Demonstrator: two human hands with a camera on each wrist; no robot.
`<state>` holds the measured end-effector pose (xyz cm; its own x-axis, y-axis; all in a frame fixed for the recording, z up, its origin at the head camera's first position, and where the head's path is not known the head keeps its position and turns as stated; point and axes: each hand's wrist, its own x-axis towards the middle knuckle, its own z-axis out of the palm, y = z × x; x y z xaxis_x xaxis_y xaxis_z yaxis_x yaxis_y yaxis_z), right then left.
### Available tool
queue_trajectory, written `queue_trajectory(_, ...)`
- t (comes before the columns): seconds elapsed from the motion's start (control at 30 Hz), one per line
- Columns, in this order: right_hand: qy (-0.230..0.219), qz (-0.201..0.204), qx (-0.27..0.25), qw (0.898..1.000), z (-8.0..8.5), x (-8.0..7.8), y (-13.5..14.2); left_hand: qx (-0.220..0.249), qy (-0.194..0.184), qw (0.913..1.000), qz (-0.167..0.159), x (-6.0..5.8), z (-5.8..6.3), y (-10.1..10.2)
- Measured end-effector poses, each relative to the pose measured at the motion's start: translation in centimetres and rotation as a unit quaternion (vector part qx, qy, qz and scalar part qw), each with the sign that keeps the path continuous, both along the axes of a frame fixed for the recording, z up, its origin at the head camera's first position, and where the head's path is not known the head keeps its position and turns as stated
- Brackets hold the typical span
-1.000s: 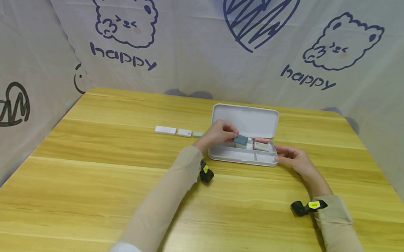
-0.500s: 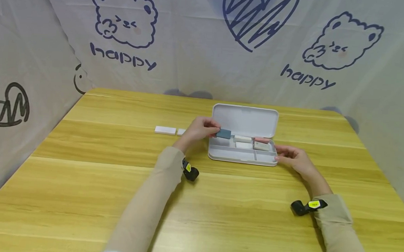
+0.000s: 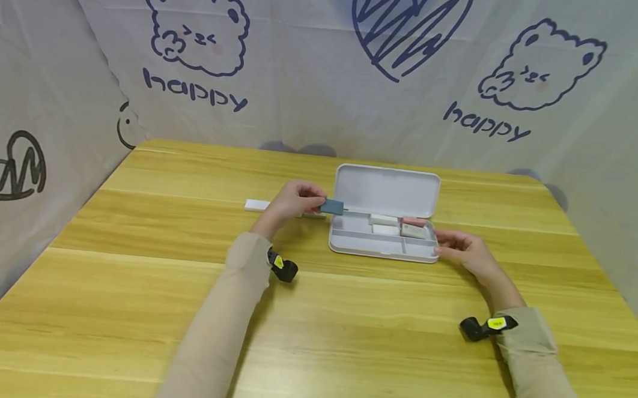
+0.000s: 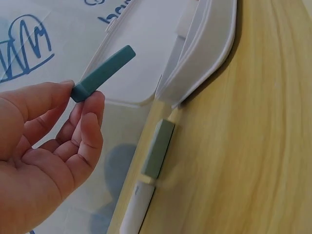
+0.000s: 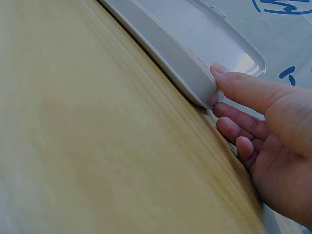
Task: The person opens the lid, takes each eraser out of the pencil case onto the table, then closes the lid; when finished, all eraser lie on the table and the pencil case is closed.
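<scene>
My left hand (image 3: 293,201) pinches a blue-green eraser-like block (image 4: 105,73) by one end between thumb and fingertips. In the head view this block (image 3: 332,207) hangs by the left end of an open white pencil case (image 3: 365,243). The case's back compartment holds a pink block (image 3: 413,221), a grey one (image 3: 413,231) and two whitish blocks (image 3: 384,220). My right hand (image 3: 469,255) holds the case's right end, thumb on the rim and fingers curled at the outer corner, as the right wrist view shows.
Left of the case, a row of small blocks lies on the wooden table (image 3: 345,320): a pale green one (image 4: 159,150), then white ones (image 3: 255,205), partly hidden by my left hand in the head view. The case lid (image 3: 387,190) stands raised. A printed cloth (image 3: 299,54) hangs behind.
My left hand has moved left with the blue-green block, from over the back compartment to beyond the case's left end. My right hand and the case have stayed put.
</scene>
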<state>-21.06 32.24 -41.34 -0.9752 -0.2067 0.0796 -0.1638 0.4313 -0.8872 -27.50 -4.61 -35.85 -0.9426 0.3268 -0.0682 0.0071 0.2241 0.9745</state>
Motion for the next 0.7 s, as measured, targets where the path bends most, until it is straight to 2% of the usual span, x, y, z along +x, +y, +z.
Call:
queue_trajectory(0.37,-0.005,0.0,-0.004,1.0,0.2,0.1,-0.1,-0.001,-0.01,0.9999,0.001,0.2,-0.4,-1.5)
queue_trajectory(0.7,0.0,-0.001,0.001,1.0,0.4,0.2,-0.1,-0.054,-0.004,0.9985,-0.007,0.1,-1.2,-2.2)
